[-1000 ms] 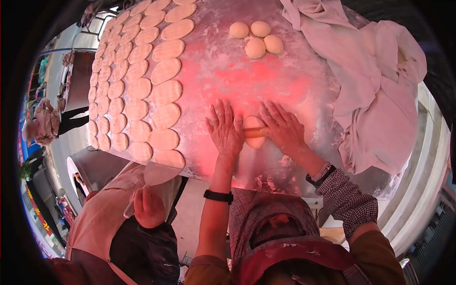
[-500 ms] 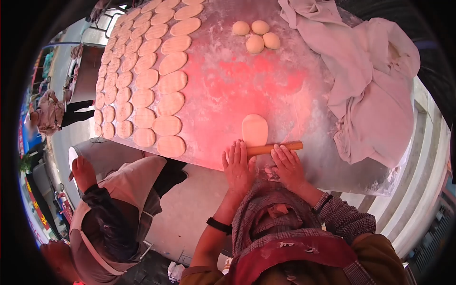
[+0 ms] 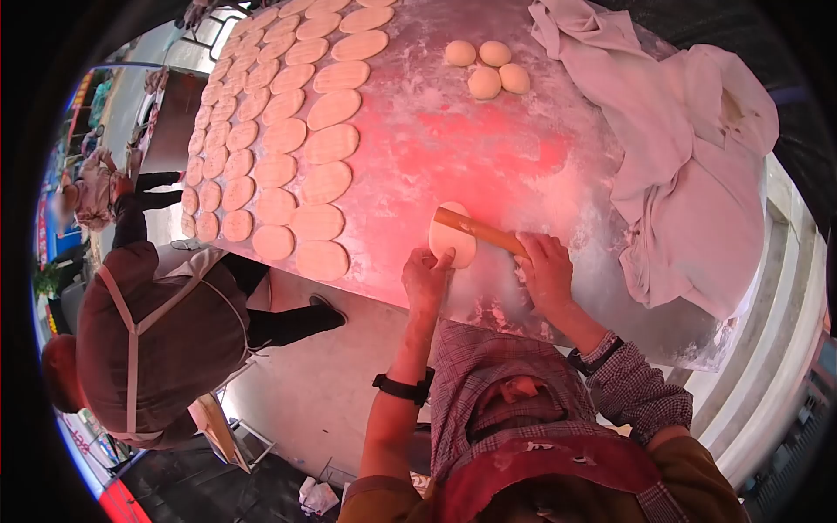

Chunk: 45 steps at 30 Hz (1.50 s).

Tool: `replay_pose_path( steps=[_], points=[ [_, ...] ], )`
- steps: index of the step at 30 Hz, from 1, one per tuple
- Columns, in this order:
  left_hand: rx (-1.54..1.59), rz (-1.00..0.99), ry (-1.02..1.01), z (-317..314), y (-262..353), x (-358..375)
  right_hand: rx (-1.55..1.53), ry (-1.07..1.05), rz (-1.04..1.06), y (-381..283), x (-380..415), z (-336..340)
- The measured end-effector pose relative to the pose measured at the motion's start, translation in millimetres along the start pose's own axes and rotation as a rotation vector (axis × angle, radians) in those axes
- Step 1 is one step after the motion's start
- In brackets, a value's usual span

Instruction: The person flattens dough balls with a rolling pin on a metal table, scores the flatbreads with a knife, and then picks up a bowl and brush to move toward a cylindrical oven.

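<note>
A small oval of flattened dough lies on the floured metal table near its front edge. My left hand pinches the near left edge of this dough, thumb on top. My right hand is closed round the right end of a wooden rolling pin. The pin slants up to the left, and its far end lies across the upper part of the dough. Farther back sit several round dough balls in a cluster.
Rows of flattened dough ovals cover the left side of the table. A crumpled pale cloth drapes over the right side. To the left stands a person in an apron; another person is farther off.
My left hand has gone from lying flat on the pin to pinching the dough's edge. My right hand now grips the pin's end, and the pin has swung up over the dough.
</note>
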<state>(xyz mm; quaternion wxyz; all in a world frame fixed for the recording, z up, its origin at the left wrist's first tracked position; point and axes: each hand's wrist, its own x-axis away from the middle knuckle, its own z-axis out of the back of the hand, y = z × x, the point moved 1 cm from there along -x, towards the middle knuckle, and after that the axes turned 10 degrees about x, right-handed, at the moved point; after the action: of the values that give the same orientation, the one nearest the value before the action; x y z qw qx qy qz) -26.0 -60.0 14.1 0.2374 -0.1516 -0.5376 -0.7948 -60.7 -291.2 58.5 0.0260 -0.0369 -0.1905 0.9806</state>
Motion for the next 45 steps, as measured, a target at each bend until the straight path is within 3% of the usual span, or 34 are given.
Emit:
replay_pose_path(
  steps=[2, 4, 6, 9, 11, 13, 17, 19, 21, 22, 23, 27, 30, 33, 35, 38, 42, 45],
  points=[
    [0.073, 0.083, 0.048, 8, 18, 8, 0.032, -0.053, 0.054, -6, -11, -10],
    [-0.504, -0.506, 0.313, 9, 26, -1, 0.054, -0.043, 0.324, -11, -20, -29],
    [-0.838, -0.411, 0.019, -5, 20, -45, 0.084, 0.008, 0.436, -24, -65, -42],
    [-0.829, -0.451, 0.09, -12, 63, -109, 0.202, 0.035, 0.341, -30, -159, -66],
    [-0.673, -0.568, 0.199, -12, 82, -144, 0.217, 0.036, 0.339, -32, -181, -68],
    [-0.667, -0.587, 0.149, -9, 69, -123, 0.14, 0.025, 0.242, -28, -166, -69],
    [-0.637, -0.694, -0.04, 16, 1, -1, 0.099, -0.223, 0.325, -22, -27, -36],
    [-0.759, -0.553, -0.159, 29, 0, 18, 0.107, -0.251, 0.358, -22, -26, -33],
    [-0.729, -0.492, -0.092, 31, 25, -12, 0.116, -0.303, 0.376, -22, -29, -31],
    [-0.692, -0.612, 0.062, 26, 46, -30, 0.137, -0.223, 0.359, -26, -63, -35],
    [-0.693, -0.612, 0.057, 18, 44, -38, 0.159, -0.145, 0.34, -28, -77, -39],
    [-0.735, -0.594, 0.018, 7, -6, 16, 0.124, -0.212, 0.258, -30, 3, -38],
    [-0.684, -0.636, -0.021, 18, -32, 69, 0.131, -0.197, 0.353, -27, 65, -30],
    [-0.802, -0.511, -0.058, 13, -19, 61, 0.143, -0.115, 0.405, -23, 52, -29],
    [-0.471, -0.538, 0.135, -1, 17, 16, 0.082, -0.117, 0.358, -11, 23, -36],
    [-0.402, -0.627, 0.066, -12, 67, -16, 0.1, -0.031, 0.282, 0, 2, -10],
    [-0.385, -0.586, 0.224, 4, 48, 23, 0.101, -0.068, 0.294, -4, -19, -8],
    [-0.643, -0.501, 0.088, 11, 17, -3, 0.082, -0.062, 0.526, -21, -56, -40]
  ],
)
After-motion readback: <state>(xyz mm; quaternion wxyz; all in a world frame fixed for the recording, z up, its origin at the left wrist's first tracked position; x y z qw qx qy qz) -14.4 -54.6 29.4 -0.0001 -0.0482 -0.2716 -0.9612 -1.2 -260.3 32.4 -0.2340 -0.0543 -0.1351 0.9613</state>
